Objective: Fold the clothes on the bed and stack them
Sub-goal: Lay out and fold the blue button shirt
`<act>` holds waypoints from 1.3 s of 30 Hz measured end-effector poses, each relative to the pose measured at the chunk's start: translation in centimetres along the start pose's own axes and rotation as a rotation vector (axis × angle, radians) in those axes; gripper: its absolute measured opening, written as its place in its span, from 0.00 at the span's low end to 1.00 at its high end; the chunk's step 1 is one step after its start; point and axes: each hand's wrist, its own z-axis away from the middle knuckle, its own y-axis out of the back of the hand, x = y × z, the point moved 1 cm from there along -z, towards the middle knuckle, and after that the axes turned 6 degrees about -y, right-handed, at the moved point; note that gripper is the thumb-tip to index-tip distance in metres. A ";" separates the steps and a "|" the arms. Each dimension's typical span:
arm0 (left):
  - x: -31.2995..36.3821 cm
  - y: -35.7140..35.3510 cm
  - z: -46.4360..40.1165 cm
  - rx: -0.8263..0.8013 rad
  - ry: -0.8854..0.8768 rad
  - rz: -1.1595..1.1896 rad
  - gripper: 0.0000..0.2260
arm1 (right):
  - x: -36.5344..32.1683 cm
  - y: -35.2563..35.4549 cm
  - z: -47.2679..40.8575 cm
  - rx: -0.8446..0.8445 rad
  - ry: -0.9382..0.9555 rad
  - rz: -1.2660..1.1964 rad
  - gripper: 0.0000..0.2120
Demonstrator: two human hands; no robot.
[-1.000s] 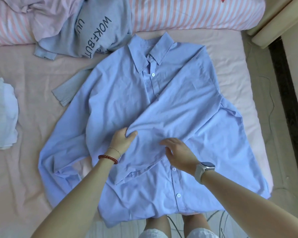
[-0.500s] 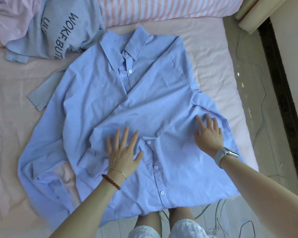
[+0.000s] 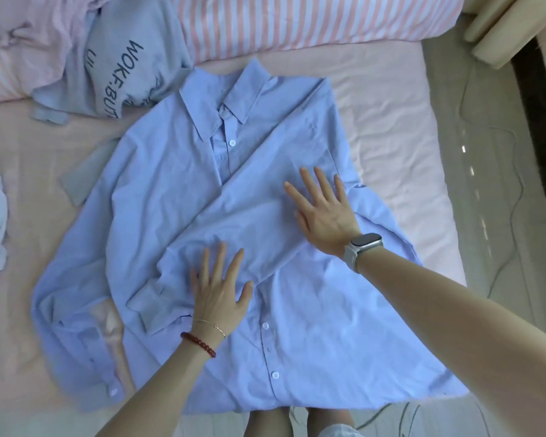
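On the pink bed sheet (image 3: 391,127) a light-blue buttoned cotton shirt (image 3: 158,184) lies lengthwise, collar pointing toward the striped pillows; left hand (image 3: 218,294) and right hand (image 3: 323,212) press flat, fingers spread, on its folded-over sleeve.

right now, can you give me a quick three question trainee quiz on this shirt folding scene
1. True or false: the left hand pinches the collar of the light blue button-up shirt.
2. Which sleeve lies folded across the shirt front?
A. the one under the right hand
B. the one by the pink bedsheet edge on the left
3. Fill in: the grey printed garment lies partly on the striped ____.

Key:
1. False; it presses flat, low on the sleeve.
2. A
3. Pillow.
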 end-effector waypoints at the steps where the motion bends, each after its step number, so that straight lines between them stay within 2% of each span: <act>1: 0.3 -0.1 -1.0 -0.001 0.001 -0.031 0.25 | 0.3 -0.5 -1.2 -0.057 -0.003 0.024 0.23; 5: 0.1 -0.9 -3.4 -0.045 0.173 -0.069 0.31 | 4.9 -2.4 -4.1 -0.215 -0.211 0.077 0.27; 8: -1.6 -1.9 -2.5 -0.151 0.294 -0.122 0.34 | 7.3 -2.2 -5.3 -0.286 -0.266 0.174 0.30; 10: -2.9 -2.3 -1.2 -0.191 0.354 -0.106 0.36 | 6.9 -1.9 -5.5 -0.276 -0.288 0.205 0.29; 11: -3.5 -2.4 -0.6 -0.197 0.373 -0.091 0.37 | 6.1 -1.6 -5.4 -0.214 -0.293 0.198 0.28; 14: -4.6 -2.3 0.6 -0.234 0.328 -0.089 0.38 | 2.1 -1.2 -3.7 -0.027 -0.208 0.115 0.26; 16: -4.9 -1.6 1.0 -0.170 0.229 -0.096 0.35 | -1.5 -1.8 -1.8 0.020 -0.058 0.084 0.25; 18: -5.5 -1.2 1.9 -0.093 0.160 -0.096 0.31 | -5.1 -2.9 -0.2 -0.053 0.067 0.103 0.24; 20: -6.5 -1.3 3.2 -0.262 0.144 -0.102 0.31 | -7.5 -4.4 1.2 -0.206 0.089 0.155 0.25; 21: -7.1 -1.4 3.9 -0.340 0.123 -0.099 0.30 | -8.2 -5.0 1.6 -0.261 0.042 0.162 0.26; 22: -7.6 -1.2 4.5 -0.343 0.077 -0.049 0.28 | -8.8 -5.3 1.9 -0.276 -0.025 0.153 0.26; 23: -8.1 -0.4 5.0 -0.279 0.030 0.030 0.24 | -9.7 -5.1 2.1 -0.259 -0.089 0.126 0.26; 25: -9.8 1.2 6.2 -0.021 0.020 0.139 0.16 | -12.2 -4.5 3.1 -0.179 -0.159 0.068 0.26; 26: -11.0 2.0 6.9 0.101 0.060 0.156 0.14 | -13.7 -4.3 3.7 -0.130 -0.150 0.037 0.25; 28: -14.4 3.6 8.2 0.236 0.196 0.165 0.15 | -17.1 -4.5 5.3 -0.053 -0.109 -0.042 0.24; 31: -20.6 5.4 10.1 0.332 0.533 0.219 0.20 | -22.8 -5.1 7.6 -0.087 -0.086 -0.151 0.24; 33: -25.2 6.0 10.9 0.285 0.765 0.375 0.24 | -26.8 -5.8 8.2 -0.100 -0.070 -0.213 0.24; 35: -29.3 5.8 11.3 0.196 0.896 0.606 0.24 | -30.7 -6.8 8.4 -0.112 -0.046 -0.308 0.22; 37: -31.7 5.3 11.5 0.082 0.876 0.732 0.19 | -34.0 -7.6 8.3 -0.154 -0.059 -0.404 0.19; 39: -32.3 5.0 11.8 -0.015 0.806 0.812 0.08 | -36.4 -8.3 8.1 -0.219 -0.115 -0.482 0.17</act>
